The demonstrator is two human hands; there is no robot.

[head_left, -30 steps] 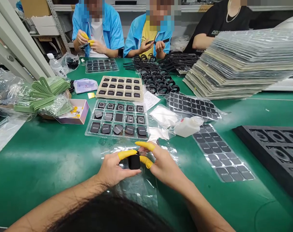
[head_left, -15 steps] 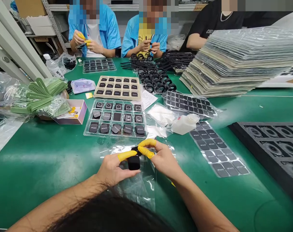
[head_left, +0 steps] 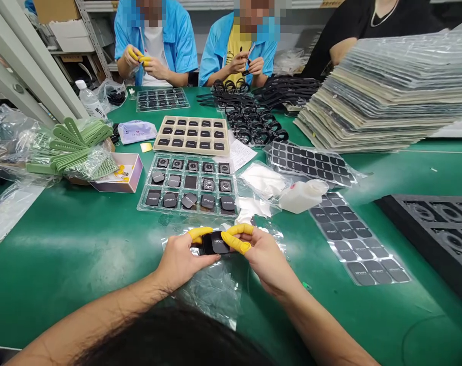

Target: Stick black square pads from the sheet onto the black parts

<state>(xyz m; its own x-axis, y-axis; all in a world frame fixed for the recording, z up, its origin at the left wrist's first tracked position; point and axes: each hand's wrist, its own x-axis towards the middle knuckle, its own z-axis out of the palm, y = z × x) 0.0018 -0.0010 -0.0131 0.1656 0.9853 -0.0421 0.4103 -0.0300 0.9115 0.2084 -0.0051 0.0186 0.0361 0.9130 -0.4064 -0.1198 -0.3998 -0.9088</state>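
Near the front centre, a small black square piece with pale lettering is held between both hands. My left hand grips its left side, with a yellow cot on the index finger and the bare thumb below. My right hand pinches its right edge with thumb and finger, both in yellow cots. Clear plastic film lies under the hands. Just beyond them a clear tray holds watch-like cases and black squares, some set askew. Behind it stands a beige tray of black pieces.
Right of the trays are a white bottle, sheets of black squares and a black foam tray. A tall stack of trays leans behind. Green straps and an open box sit left. Two people in blue work across the table.
The black piece between my hands has turned, so its lettered face shows where a glossy blank one did. My right hand now pinches its right edge. The whole view has shifted slightly.
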